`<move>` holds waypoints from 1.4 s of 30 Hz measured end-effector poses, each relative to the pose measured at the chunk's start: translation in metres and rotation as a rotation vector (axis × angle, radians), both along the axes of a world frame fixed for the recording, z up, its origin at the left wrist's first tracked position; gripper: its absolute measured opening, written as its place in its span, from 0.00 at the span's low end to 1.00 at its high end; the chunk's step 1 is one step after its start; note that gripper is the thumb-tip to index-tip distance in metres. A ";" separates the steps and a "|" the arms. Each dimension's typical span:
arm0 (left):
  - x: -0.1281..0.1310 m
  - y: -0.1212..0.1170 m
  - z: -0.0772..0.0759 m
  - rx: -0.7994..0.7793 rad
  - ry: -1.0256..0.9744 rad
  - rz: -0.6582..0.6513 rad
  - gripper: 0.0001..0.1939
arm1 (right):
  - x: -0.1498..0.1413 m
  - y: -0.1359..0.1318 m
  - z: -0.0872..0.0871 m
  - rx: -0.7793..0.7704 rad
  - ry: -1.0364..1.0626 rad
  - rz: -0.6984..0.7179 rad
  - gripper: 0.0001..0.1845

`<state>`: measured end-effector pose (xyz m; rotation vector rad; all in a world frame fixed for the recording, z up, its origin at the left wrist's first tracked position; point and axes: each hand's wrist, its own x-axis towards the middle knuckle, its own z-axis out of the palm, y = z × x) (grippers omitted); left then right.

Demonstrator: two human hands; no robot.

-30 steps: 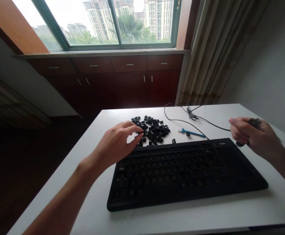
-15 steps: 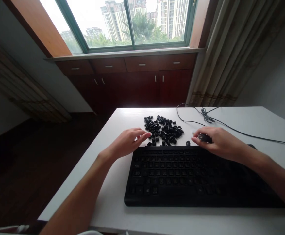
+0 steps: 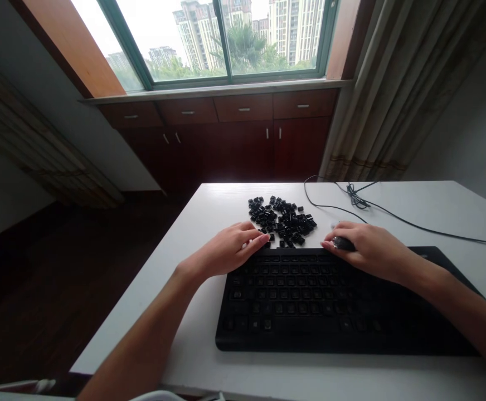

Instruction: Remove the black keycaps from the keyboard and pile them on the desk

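The left hand (image 3: 231,249) bends over the back left corner of the black keyboard (image 3: 285,309). Its thumb and pointing finger are close to each other, at the near left side of a pile of black keycaps (image 3: 288,218). I can't tell if they pinch a keycap, because the fingers cover that spot. The other fingers are mostly hidden behind the hand.

The right hand (image 3: 370,248) is closed around a small dark thing (image 3: 343,243). Only a bit of it pokes out between the thumb and finger, so I can't tell what it is. A tiny pale bit (image 3: 334,225) peeks out just past these fingers, too blurry to name.

The keycap pile sits between the two hands and a little past them, on the white counter (image 3: 222,203). The keyboard lies under and in front of both hands. The right arm hides part of it, and its right side is very dark, so the keys there are hard to see.

Past the right hand, a black cord (image 3: 422,228) loops into a bundle, then runs off the right edge.
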<state>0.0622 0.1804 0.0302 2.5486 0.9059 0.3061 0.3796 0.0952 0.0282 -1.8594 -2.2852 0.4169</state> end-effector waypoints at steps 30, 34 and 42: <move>0.001 0.014 -0.020 -0.152 -0.217 0.329 0.28 | -0.035 0.035 0.016 -0.033 0.011 -0.010 0.18; 0.001 0.017 -0.025 -0.122 -0.206 0.306 0.23 | -0.050 0.035 0.014 -0.008 -0.012 0.029 0.16; -0.007 0.020 -0.023 -0.134 -0.197 0.279 0.15 | -0.053 0.037 0.010 0.008 -0.052 0.009 0.12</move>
